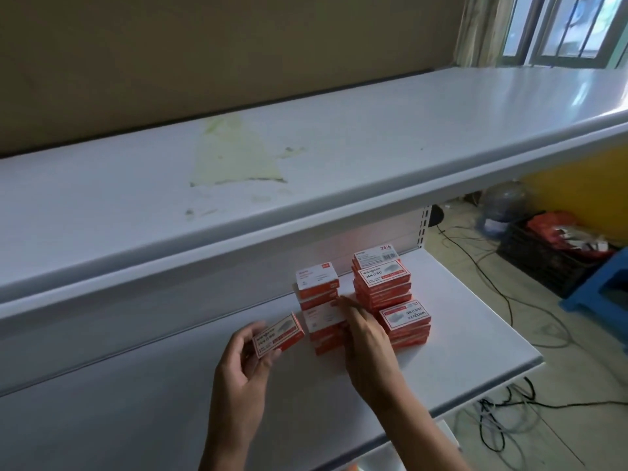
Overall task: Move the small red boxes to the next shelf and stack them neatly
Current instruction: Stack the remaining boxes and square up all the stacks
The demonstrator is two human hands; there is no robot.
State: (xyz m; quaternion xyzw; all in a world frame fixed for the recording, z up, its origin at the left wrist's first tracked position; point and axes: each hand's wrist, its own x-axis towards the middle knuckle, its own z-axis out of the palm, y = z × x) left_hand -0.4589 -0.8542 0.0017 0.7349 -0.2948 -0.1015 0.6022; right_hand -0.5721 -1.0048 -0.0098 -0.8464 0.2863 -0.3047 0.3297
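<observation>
Head view, left hand fingers pinching one red box, right hand fingers straight against front stack

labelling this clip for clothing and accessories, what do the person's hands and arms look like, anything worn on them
Both arms are bare as far as the frame shows: no sleeves, gloves, watch or bracelet on the left hand or the right hand. No rings can be made out on the visible fingers. Both forearms enter from the bottom edge, and nothing is marked or attached on either.
</observation>
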